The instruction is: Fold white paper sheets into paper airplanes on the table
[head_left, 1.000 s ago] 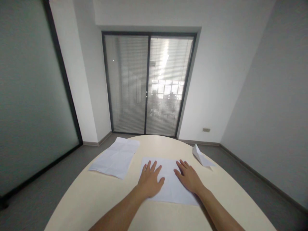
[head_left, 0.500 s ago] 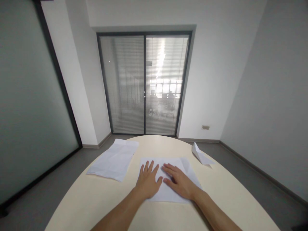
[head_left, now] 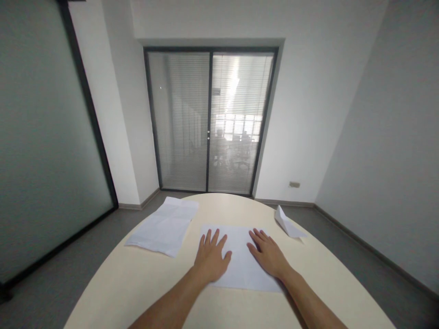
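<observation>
A white sheet of paper (head_left: 238,267) lies flat on the table in front of me. My left hand (head_left: 211,258) rests palm down on its left part, fingers spread. On the right side of the sheet lies my right hand (head_left: 269,253), also palm down, its fingers stretched out and thumb apart. Neither hand grips anything. Both hands hide parts of the sheet's side edges.
Several creased white sheets (head_left: 164,228) lie at the left of the round cream table (head_left: 219,310). A folded paper piece (head_left: 287,224) stands near the right rim. Beyond the table are a glass door with blinds (head_left: 209,123) and white walls.
My right hand has slid to the right over the sheet, away from my left hand, baring more of the middle. My left hand has stayed in place. The camera view has tilted slightly.
</observation>
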The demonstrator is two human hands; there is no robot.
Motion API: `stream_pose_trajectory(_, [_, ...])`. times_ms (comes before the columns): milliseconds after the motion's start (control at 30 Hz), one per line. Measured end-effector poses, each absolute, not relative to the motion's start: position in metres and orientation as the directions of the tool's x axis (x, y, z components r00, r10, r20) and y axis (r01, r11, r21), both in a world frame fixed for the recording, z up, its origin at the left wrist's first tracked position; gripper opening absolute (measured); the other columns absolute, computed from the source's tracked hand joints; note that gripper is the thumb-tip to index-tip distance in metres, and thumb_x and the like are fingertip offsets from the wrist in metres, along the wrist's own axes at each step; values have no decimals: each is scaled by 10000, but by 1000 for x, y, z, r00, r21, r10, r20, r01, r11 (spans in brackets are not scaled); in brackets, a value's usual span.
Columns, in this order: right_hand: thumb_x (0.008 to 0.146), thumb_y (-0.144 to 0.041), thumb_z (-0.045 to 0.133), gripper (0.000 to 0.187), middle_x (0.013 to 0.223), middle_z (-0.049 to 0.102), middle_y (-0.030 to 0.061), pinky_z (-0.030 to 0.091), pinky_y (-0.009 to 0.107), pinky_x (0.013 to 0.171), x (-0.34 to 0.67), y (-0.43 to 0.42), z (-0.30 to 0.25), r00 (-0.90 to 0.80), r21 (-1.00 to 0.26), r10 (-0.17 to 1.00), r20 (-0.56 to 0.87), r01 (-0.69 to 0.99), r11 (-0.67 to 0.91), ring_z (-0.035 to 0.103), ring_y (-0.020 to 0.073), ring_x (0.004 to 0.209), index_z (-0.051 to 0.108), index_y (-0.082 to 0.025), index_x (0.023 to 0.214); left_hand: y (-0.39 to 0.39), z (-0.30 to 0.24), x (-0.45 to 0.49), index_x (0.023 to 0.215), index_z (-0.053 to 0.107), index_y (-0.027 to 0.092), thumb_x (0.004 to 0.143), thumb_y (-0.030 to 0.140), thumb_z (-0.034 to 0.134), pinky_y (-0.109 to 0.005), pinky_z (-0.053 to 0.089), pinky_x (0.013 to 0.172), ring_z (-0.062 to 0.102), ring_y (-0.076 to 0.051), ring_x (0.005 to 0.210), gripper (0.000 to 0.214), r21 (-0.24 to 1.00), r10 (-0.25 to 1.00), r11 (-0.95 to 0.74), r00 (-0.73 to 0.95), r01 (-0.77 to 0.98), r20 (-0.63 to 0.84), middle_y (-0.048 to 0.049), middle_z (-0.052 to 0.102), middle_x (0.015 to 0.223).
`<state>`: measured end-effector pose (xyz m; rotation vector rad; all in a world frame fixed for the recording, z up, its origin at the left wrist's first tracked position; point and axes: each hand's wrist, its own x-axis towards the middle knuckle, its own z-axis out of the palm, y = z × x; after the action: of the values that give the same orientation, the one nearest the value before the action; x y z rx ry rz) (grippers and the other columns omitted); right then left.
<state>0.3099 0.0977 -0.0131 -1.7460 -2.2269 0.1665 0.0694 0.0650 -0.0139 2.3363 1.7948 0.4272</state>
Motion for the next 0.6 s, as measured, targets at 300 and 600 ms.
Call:
stream_pose_trajectory(300, [950, -406, 466, 427, 1393, 583, 125, 373, 464, 1135, 313, 95, -5, -303, -319, 876, 377, 845, 429, 520, 276, 1303, 677, -179, 1243, 65, -15, 71, 1525, 352, 300, 956, 593, 259, -522, 94, 1224, 110, -317, 1514, 646, 268, 972, -222, 192, 937, 135, -29, 218, 1635])
stream_pose_trajectory(600, [949, -569, 458, 579, 1494, 483, 111, 325, 466, 1165, 294, 76, 9, -496, -320, 835, 237, 772, 549, 435, 283, 1383, 554, -224, 1404, 68, -13, 73, 1517, 375, 231, 933, 470, 349, -541, 123, 1206, 172, -351, 1497, 632, 225, 988, -56, 21, 973, 154, -83, 265, 1618])
